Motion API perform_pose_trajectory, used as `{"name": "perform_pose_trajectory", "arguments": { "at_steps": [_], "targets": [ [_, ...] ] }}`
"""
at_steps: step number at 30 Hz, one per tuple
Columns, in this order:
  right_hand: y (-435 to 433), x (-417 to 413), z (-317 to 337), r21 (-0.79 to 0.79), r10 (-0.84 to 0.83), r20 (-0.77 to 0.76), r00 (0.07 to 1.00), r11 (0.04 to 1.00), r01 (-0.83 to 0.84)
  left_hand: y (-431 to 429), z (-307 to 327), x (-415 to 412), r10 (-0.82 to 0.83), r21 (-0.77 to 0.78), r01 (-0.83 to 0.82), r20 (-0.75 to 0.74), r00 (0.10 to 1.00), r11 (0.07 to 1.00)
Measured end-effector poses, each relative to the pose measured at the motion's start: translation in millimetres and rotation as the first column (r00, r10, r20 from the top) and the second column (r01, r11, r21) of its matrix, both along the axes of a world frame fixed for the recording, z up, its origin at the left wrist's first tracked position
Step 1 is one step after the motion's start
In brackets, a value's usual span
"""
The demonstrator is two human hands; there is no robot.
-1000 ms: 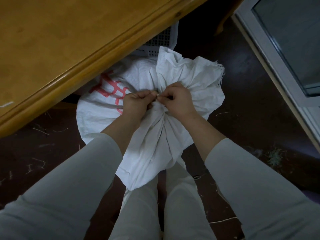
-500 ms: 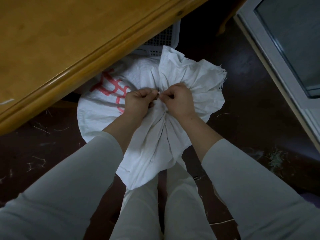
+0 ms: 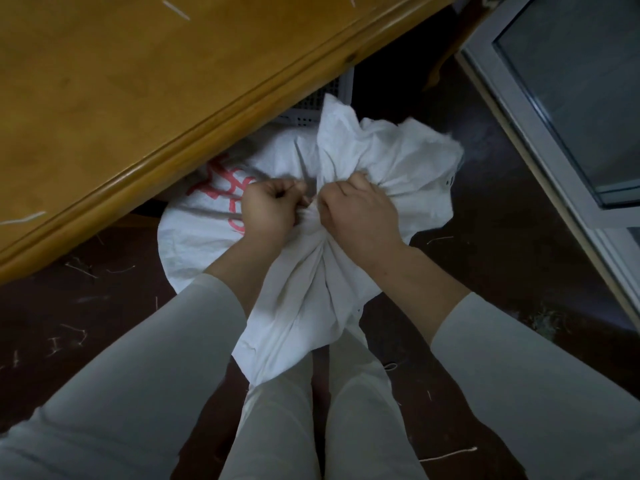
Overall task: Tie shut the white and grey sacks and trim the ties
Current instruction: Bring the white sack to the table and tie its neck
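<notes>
While the white woven plastic sack (image 3: 304, 306) stands on the dark floor (image 3: 502, 278) before you, your left hand (image 3: 270, 207) and right hand (image 3: 358, 216) clench its gathered neck from opposite sides, so tightening must run sideways.

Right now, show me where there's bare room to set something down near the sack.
Dark floor between white sack and door frame; floor between table edge and left sleeve, only string scraps. Crowded at the sack's neck, where left hand and right hand grip.

Illegible red print (image 3: 221, 184) on white sack (image 3: 194, 247)
</notes>
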State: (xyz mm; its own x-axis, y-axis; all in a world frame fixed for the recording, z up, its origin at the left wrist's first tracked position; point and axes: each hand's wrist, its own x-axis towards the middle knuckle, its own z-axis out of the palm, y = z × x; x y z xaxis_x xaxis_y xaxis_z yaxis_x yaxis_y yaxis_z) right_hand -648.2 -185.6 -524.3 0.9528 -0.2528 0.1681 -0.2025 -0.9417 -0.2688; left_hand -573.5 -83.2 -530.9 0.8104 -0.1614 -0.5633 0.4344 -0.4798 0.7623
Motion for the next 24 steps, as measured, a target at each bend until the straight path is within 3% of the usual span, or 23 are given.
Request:
{"name": "perform_pose_trajectory", "arguments": {
  "at_steps": [4,7,10,17,24],
  "targets": [
    [2.9,-2.7,20.3,0.268,-0.015,-0.250,0.968,0.960,0.084,0.5,18.0,6.3,-0.136,0.077,0.124,0.178,0.975,0.989],
    [6.0,-2.1,20.3,0.425,-0.069,-0.292,0.954,0.884,0.194,9.4,24.5,4.8,-0.245,0.155,0.210,0.266,0.932,0.966],
    [11.8,5.5,7.9,0.537,-0.115,-0.357,0.927,0.787,0.304,10.2,25.4,-2.1,-0.227,0.197,0.175,0.285,0.931,0.965],
    [19.6,8.9,-19.0,0.638,-0.160,-0.391,0.906,0.663,0.392,18.1,6.5,-9.8,-0.207,0.113,0.186,0.230,0.951,0.976],
    [21.7,2.4,-29.1,0.639,-0.161,-0.391,0.906,0.662,0.393,33.4,-11.3,-9.2,-0.297,0.070,0.291,0.090,0.951,0.954]
  ]
}}
